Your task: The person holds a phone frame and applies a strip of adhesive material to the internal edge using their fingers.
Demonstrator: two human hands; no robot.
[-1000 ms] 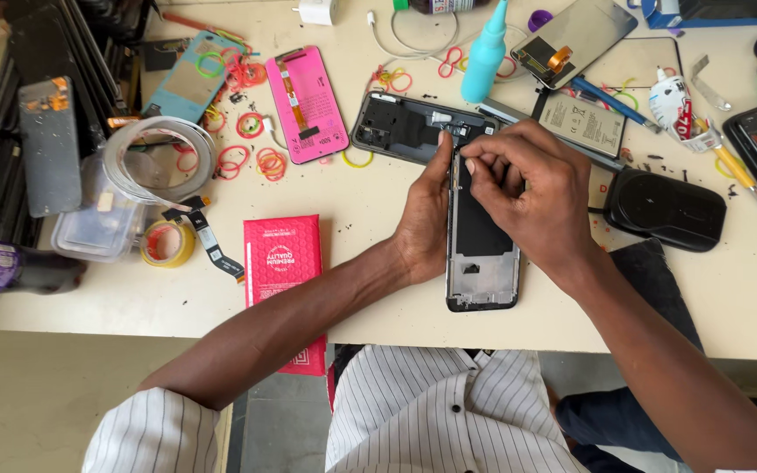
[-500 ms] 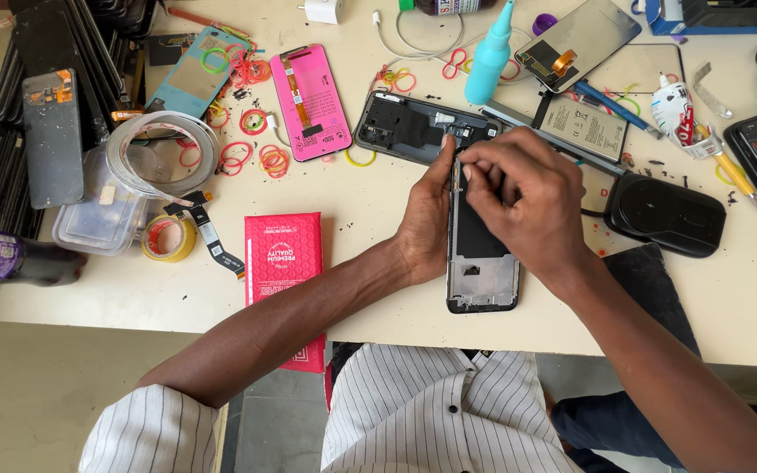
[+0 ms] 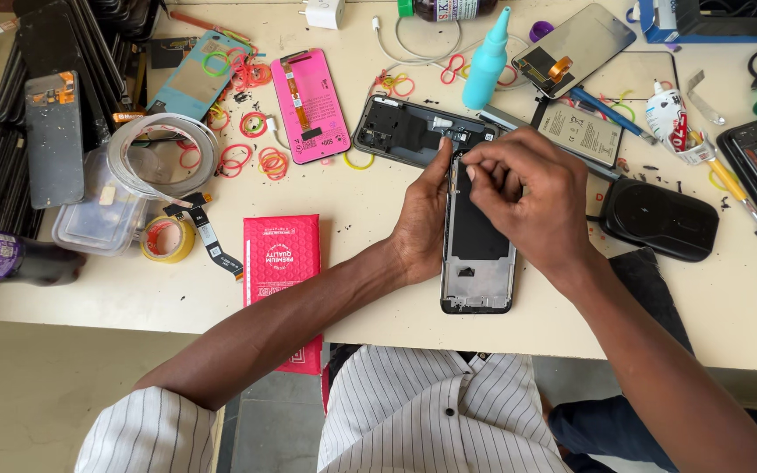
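Nothing has shifted since a moment ago: the left hand (image 3: pixel 420 221) still braces the opened black phone frame (image 3: pixel 477 254) lying on the cream worktable (image 3: pixel 571 324), while the right hand (image 3: pixel 527 197) stays pinched at its top edge. Left of it, a red rectangular packet (image 3: pixel 280 263) overhangs the table's front; farther back lies a pink phone panel (image 3: pixel 310 105).

pink screen panel (image 3: pixel 309 105), teal bottle (image 3: pixel 487 61) (upright)
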